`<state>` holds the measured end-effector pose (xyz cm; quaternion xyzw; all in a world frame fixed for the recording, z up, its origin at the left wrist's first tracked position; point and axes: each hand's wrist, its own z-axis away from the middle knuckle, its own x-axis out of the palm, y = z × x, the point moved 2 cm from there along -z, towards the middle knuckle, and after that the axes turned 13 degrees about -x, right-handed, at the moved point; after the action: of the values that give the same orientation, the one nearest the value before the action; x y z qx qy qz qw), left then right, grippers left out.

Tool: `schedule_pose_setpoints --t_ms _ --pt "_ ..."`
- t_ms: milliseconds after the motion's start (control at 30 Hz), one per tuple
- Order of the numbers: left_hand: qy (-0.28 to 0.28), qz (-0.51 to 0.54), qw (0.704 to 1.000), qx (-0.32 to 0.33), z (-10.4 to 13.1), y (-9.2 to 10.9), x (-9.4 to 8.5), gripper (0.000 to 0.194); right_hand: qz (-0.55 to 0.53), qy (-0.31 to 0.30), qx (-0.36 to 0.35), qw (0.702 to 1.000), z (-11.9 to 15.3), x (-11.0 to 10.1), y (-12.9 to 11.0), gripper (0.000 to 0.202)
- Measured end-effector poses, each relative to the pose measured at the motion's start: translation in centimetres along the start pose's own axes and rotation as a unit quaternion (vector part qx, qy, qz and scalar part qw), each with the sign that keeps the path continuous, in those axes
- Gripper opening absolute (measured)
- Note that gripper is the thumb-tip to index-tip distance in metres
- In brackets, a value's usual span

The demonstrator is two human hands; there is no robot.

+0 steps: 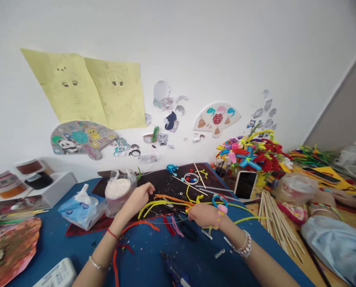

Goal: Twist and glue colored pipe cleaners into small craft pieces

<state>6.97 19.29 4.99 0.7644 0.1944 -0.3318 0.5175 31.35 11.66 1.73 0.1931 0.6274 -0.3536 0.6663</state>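
My right hand [203,215] is closed at the end of an orange pipe cleaner [172,199], with a small yellow bit showing by its fingertips. A pipe-cleaner ring and flower in blue, pink and yellow [222,208] sit at that wrist. My left hand [142,196] hovers above the dark mat [163,181], its fingers bent together; anything small between them is hidden. Below the hands, yellow pipe cleaners [151,205] curve across. Red and pink pipe cleaner pieces [176,227] lie beside black-handled scissors [187,231]. A round dish of beads [191,178] rests further back.
A tissue pack [82,209] and a bagged white tub [118,189] stand left. Pliers [173,271] lie at the front. Rightward are a phone [245,185], pipe-cleaner flowers [249,155], wooden sticks [278,223] and another person's arm [345,197].
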Motion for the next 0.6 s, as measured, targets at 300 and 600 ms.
schedule_pose_setpoints --t_ms 300,600 --pt "-0.131 -0.071 0.986 0.078 1.4 1.3 5.0 0.020 0.022 0.010 0.003 1.000 -0.5 -0.1 0.5 0.023" --pt "-0.129 0.026 0.964 0.230 3.7 10.4 5.5 0.033 0.042 0.146 0.059 0.987 -2.0 -0.5 -0.9 0.021"
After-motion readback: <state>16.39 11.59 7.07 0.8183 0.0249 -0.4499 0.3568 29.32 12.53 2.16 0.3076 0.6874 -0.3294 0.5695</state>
